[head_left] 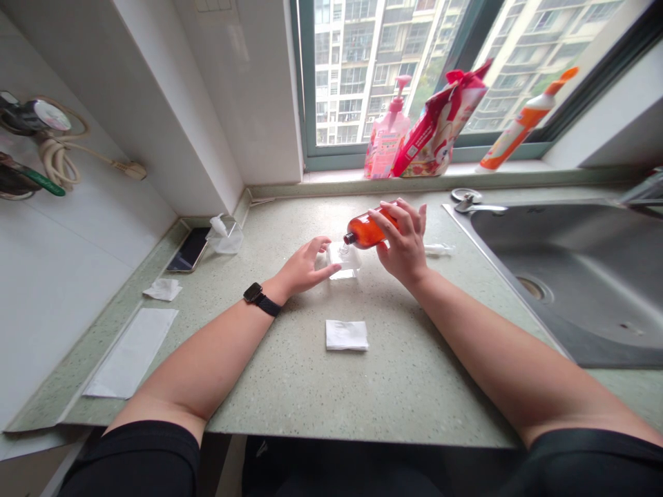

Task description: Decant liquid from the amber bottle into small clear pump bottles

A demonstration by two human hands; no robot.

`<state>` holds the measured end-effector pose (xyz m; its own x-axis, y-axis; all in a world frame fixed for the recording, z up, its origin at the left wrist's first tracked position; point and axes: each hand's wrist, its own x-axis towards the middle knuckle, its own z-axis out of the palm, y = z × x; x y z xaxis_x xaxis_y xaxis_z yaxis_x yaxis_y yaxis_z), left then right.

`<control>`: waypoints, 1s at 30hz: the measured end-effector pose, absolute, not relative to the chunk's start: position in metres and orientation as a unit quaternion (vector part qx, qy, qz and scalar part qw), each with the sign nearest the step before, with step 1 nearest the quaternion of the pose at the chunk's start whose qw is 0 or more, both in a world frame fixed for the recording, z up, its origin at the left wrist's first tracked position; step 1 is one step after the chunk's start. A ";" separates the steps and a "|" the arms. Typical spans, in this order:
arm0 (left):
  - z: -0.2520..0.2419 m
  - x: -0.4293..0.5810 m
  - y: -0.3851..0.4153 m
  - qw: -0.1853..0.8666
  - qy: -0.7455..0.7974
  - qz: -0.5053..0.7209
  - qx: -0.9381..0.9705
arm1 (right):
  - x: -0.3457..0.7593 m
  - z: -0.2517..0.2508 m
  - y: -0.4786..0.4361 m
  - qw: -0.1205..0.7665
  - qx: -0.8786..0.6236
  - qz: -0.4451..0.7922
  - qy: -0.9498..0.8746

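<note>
Head view, from my remote seat: the pale green speckled countertop filled most of the frame, and the steel sink took up the right side. The window ran across the top centre. On its sill stood a red pouch, a pink pump bottle just left of it and touching it, and a white bottle with an orange cap leaning further to the right.

At lower left I saw a flat white sheet lying along the counter's edge. Both bare forearms reached in from the bottom towards the centre.

The right hand was wrapped around an amber bottle, just above centre. It held the bottle tipped over, the open neck pointing down and left over a small clear container. The left hand lay loosely spread, its fingertips touching the container's left side without closing round it. A black watch sat on that wrist.

Below the hands, well apart from them, lay a folded white tissue. At centre left a dark phone rested by the wall, with a clear cup just right of it and a crumpled tissue below it. A small clear piece lay just right of the right hand; I could not tell what it was
</note>
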<state>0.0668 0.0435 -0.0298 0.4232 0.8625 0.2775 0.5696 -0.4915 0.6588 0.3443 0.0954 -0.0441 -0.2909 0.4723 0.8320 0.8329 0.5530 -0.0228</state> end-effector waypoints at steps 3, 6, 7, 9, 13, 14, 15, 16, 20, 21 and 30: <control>-0.029 0.067 0.043 0.241 0.443 0.301 0.810 | 0.344 -0.044 0.095 0.425 -0.417 -0.217 -0.774; -0.028 0.067 0.042 0.241 0.442 0.300 0.811 | 0.345 -0.044 0.096 0.413 -0.429 -0.213 -0.775; -0.028 0.067 0.042 0.240 0.442 0.300 0.810 | 0.345 -0.044 0.096 0.409 -0.432 -0.211 -0.775; -0.027 0.067 0.042 0.240 0.444 0.298 0.810 | 0.345 -0.045 0.096 0.410 -0.432 -0.209 -0.775; -0.028 0.067 0.042 0.239 0.444 0.299 0.810 | 0.345 -0.045 0.097 0.431 -0.412 -0.214 -0.773; -0.028 0.067 0.042 0.239 0.442 0.300 0.811 | 0.345 -0.046 0.097 0.432 -0.412 -0.213 -0.773; -0.029 0.067 0.042 0.239 0.441 0.302 0.811 | 0.345 -0.046 0.097 0.430 -0.414 -0.212 -0.774; -0.029 0.067 0.042 0.238 0.441 0.303 0.811 | 0.345 -0.046 0.097 0.427 -0.418 -0.209 -0.774; -0.030 0.067 0.043 0.236 0.439 0.305 0.811 | 0.345 -0.046 0.098 0.422 -0.425 -0.206 -0.774; -0.030 0.066 0.043 0.236 0.439 0.306 0.811 | 0.345 -0.046 0.098 0.425 -0.422 -0.207 -0.774; -0.031 0.067 0.043 0.240 0.439 0.311 0.808 | 0.346 -0.045 0.098 0.431 -0.411 -0.210 -0.775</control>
